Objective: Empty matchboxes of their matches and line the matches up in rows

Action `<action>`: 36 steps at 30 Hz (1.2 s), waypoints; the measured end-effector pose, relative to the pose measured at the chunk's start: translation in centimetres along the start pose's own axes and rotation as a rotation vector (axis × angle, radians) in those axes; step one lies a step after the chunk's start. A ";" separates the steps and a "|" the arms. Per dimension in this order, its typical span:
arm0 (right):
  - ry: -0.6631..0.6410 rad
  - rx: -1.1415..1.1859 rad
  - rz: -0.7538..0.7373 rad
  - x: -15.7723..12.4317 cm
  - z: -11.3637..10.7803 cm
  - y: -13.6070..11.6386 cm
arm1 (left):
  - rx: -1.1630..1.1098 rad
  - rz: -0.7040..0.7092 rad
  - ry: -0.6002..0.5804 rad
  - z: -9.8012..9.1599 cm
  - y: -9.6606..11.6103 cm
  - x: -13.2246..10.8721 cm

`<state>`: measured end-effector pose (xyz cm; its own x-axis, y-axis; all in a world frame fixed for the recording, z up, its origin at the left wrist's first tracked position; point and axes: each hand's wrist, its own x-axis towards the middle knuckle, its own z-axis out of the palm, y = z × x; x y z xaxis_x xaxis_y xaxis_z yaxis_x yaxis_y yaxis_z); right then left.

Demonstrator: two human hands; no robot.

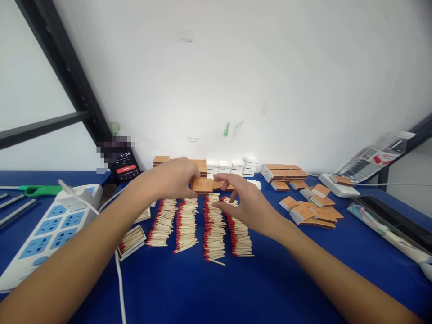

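Between the thumb and fingers of my left hand (178,177) is an orange matchbox (203,185), held above the far ends of the match rows. My right hand (245,202) hovers just right of it, thumb and fingers apart, with nothing between them. Below lie several rows of red-tipped matches (186,225) on the blue table (270,288). Two open white trays of matches (132,240) sit left of the rows, one partly hidden by my left forearm. Some orange boxes behind my hands are partly covered.
White trays (232,166) and stacked orange matchboxes (283,172) line the wall. Loose matchboxes (312,211) are heaped at right, near a white device (338,186). A power strip (50,234) with a cable and a phone (125,164) stand at left.
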<state>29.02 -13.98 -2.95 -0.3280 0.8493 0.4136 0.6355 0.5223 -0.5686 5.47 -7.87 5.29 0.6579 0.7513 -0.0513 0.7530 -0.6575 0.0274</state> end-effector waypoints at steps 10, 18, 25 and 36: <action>0.000 -0.036 0.022 0.2 -0.3 1.1 | 0.032 -0.293 0.037 1.7 -7.0 1.9; -0.039 -0.022 0.008 0.2 -0.4 0.8 | -0.062 -0.216 0.068 3.3 -7.9 2.7; -0.054 -0.024 0.009 0.3 -0.5 0.5 | 0.128 -0.350 0.048 3.0 -7.6 2.4; -0.059 -0.049 0.005 0.4 -0.5 0.6 | 0.080 -0.327 -0.003 3.6 -7.7 3.0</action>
<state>29.64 -13.34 -2.79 -0.3650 0.8555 0.3672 0.6700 0.5153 -0.5344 1.59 -0.74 1.36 0.3815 0.9231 -0.0477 0.9206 -0.3841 -0.0699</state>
